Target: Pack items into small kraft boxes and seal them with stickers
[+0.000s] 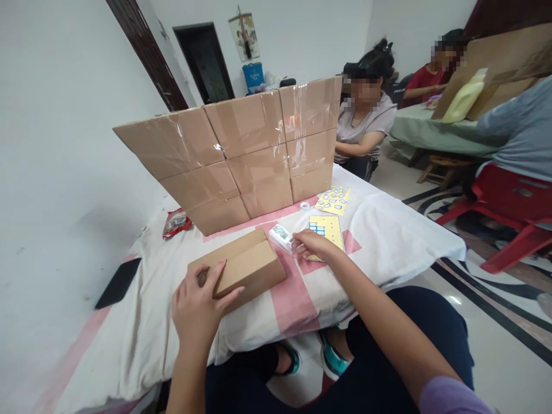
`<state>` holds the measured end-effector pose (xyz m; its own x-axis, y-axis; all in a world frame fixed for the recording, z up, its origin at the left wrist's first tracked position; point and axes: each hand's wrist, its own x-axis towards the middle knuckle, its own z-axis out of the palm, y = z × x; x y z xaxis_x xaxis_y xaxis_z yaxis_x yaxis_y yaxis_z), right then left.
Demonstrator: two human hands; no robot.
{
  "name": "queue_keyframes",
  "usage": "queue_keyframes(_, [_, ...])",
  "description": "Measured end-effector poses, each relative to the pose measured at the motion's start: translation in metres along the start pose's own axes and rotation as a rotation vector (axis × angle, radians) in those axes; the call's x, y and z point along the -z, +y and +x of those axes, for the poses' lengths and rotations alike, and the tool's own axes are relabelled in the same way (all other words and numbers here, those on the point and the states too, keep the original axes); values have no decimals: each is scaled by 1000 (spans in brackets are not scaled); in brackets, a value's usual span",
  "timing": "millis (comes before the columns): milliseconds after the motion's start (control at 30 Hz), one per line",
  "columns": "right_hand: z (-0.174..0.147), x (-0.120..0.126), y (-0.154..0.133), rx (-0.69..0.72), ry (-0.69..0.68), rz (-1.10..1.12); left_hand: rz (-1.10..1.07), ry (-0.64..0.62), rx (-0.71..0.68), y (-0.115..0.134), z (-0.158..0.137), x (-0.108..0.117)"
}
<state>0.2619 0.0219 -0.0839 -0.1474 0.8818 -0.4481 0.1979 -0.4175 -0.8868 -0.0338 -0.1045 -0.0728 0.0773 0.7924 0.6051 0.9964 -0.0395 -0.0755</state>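
My left hand (200,299) lies on the near left end of a brown cardboard box (254,259), its fingers spread over the top and front edge. The box rests on the table and has a raised rim along its far side. My right hand (314,244) has its fingers curled and pinched at the right end of a small white box (282,237) with a greenish picture on top. Part of that end is hidden by the fingers. Under and beside my right wrist is a yellow card (332,230) with a blue grid.
An upright panel of taped cardboard boxes (259,149) stands across the table. Near it lie a tape roll (305,205), another yellow card (334,199), a red packet (176,223) and a black flat object (118,283). A person (364,115) sits behind the panel; others sit at right.
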Motion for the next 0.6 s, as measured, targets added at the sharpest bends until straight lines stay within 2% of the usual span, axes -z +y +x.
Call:
queue_keyframes(233, [2, 0, 5, -41, -8, 80, 22, 22, -25, 0, 0, 1])
queue_keyframes(433, [3, 2, 4, -89, 44, 18, 29, 59, -33, -1, 0, -2])
queue_keyframes(600, [1, 3, 8, -138, 0, -33, 21, 54, -30, -1, 0, -2])
